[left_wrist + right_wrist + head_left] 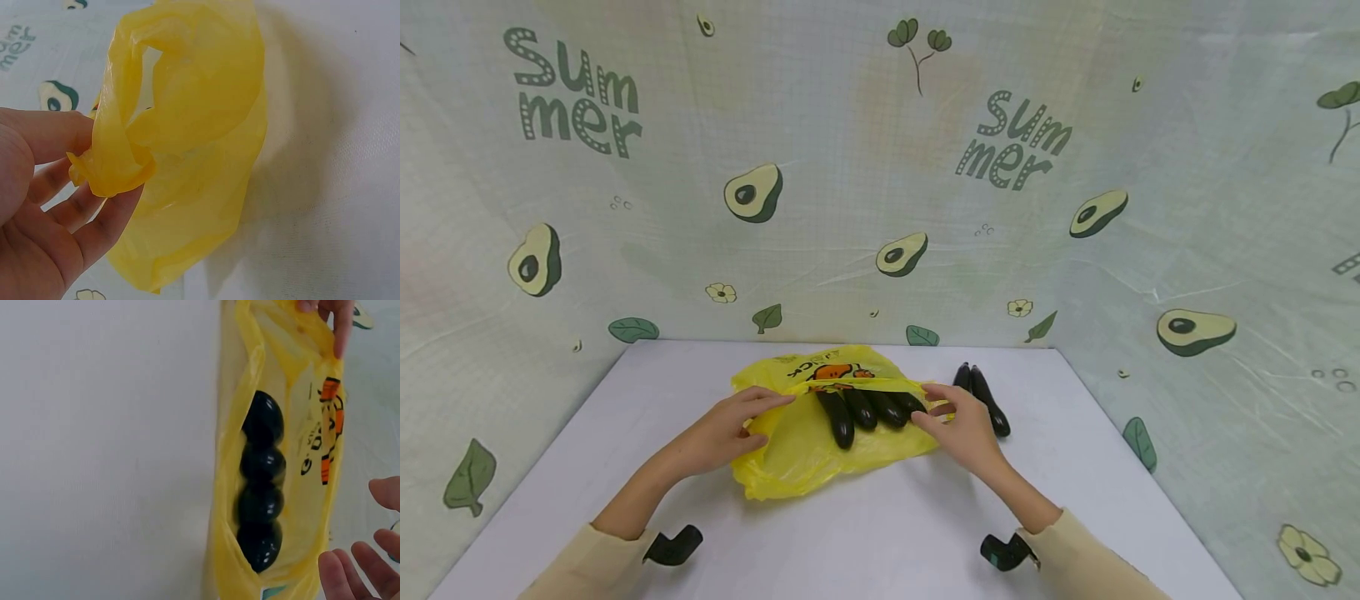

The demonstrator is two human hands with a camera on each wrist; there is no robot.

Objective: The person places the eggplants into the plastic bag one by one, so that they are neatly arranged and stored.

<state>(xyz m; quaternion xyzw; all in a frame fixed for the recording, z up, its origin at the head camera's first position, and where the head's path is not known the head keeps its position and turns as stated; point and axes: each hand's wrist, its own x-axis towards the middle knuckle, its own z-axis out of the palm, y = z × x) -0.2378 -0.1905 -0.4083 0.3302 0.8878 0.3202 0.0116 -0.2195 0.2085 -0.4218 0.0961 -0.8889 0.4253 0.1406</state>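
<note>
- Yellow bag (805, 471) at centre frame, mouth open, four dark eggplants (861, 408) side by side inside.
- Left hand (726, 429) pinches its left edge; right hand (966, 429), fingers spread, at its right edge, contact unclear.
- Two loose eggplants (988, 398), right of centre.
- White table (865, 542); avocado-print cloth (827, 125) behind and both sides.

backdrop (820, 108): pale avocado-print cloth | lettering (545, 117): green "summer" | table (865, 550): white
</note>
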